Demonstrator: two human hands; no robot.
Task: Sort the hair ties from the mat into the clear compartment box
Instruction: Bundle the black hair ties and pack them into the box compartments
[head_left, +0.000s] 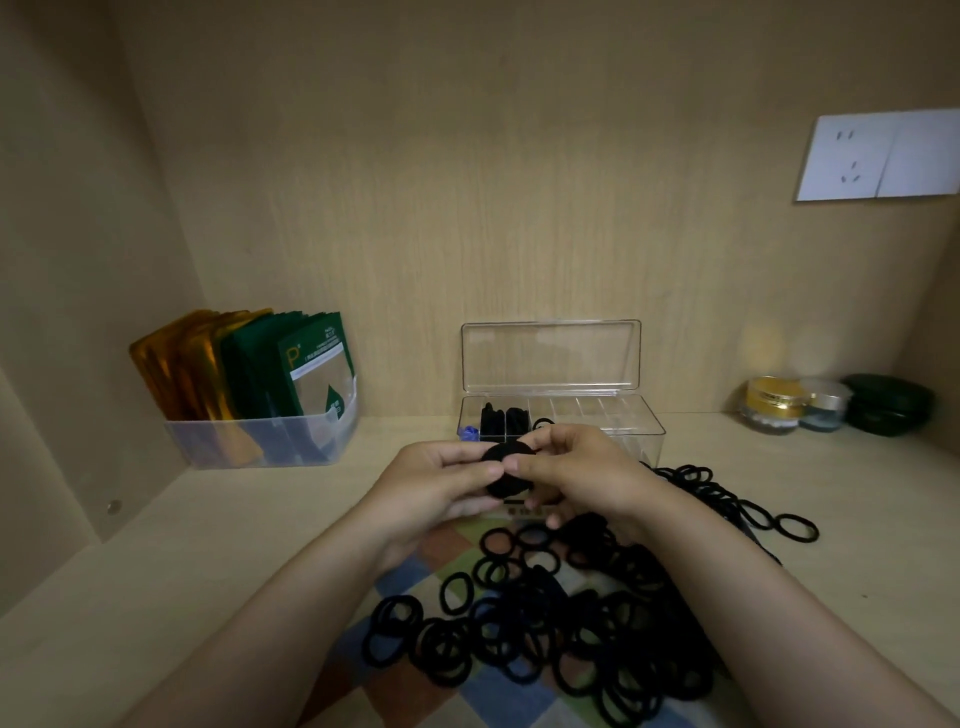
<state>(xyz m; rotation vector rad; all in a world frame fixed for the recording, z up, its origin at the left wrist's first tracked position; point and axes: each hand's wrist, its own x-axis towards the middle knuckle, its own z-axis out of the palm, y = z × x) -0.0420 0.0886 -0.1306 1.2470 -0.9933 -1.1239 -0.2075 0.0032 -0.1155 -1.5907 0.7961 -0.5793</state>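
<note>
Above the checked mat (400, 579) at the bench's (182, 561) front edge, the left hand (441, 488) and right hand (576, 475) are pinching bundled hair ties (506, 475); the clear box (597, 415) is standing open near the wood-panelled back wall (467, 182).

A pale wood-grain back wall (467, 182) rises behind a matching light table (130, 597). A side panel (67, 260) of the same wood closes the left, with a small round metal fitting (113, 506) low on it. A white socket plate (878, 156) sits high on the right of the back wall, and the light is dim and warm.
</note>
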